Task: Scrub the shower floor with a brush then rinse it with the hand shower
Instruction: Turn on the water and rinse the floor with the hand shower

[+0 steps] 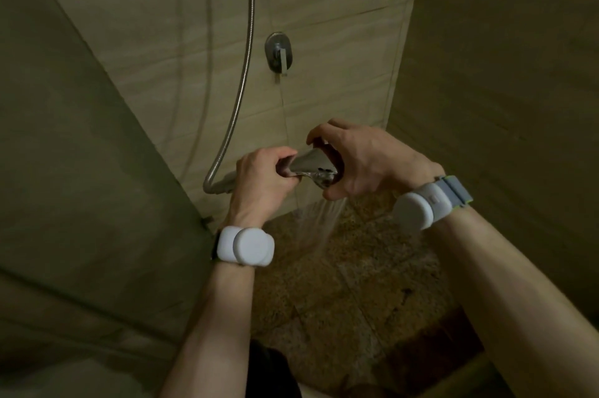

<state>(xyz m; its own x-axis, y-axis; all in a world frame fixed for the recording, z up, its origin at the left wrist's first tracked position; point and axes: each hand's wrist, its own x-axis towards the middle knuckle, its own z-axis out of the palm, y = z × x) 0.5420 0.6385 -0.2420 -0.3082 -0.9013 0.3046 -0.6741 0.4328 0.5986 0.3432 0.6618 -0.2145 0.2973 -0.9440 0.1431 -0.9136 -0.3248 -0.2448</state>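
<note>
Together, both hands gripped the chrome hand shower (311,161) just below the wall mixer valve (278,53). The left hand (262,177) was clenched round its handle, and the right hand (359,161) clasped the spray head, fingers curled over its rim. Water (316,222) sprayed down from the head onto the brown stone shower floor (366,284). A metal hose (248,50) ran up the wall left of the valve. Each wrist bore a white sensor band (245,246).
</note>
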